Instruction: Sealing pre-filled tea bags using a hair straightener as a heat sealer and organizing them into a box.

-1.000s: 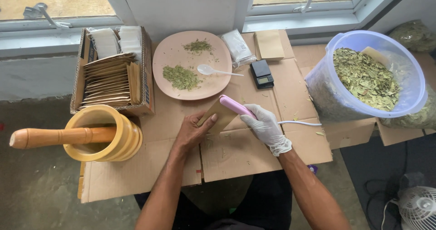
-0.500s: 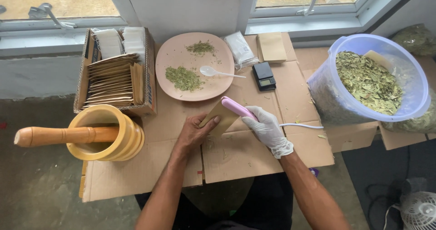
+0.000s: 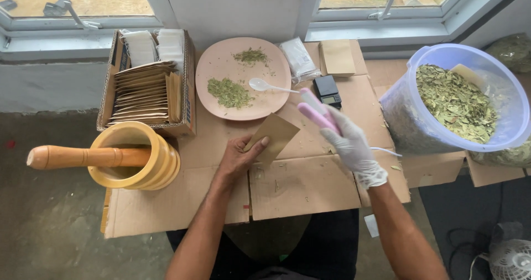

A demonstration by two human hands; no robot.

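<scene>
Brown pouch [image 3: 275,136] pinched by left hand [image 3: 239,157]; gloved right hand [image 3: 349,145] grips pink sealer [image 3: 316,111], handle hidden.

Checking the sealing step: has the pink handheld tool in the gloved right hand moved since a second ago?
Yes. The pink handheld tool has lifted off the brown paper pouch, toward the black pocket scale.

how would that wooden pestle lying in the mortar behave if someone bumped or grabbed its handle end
The wooden pestle looks stiff and fairly heavy for its size: thick, solid wood. It lies tilted over the rim of the yellow mortar with its handle sticking out past the cardboard edge, so a bump would probably pivot or roll it along the rim. The mortar looks squat and wide, so unlikely to tip.
</scene>
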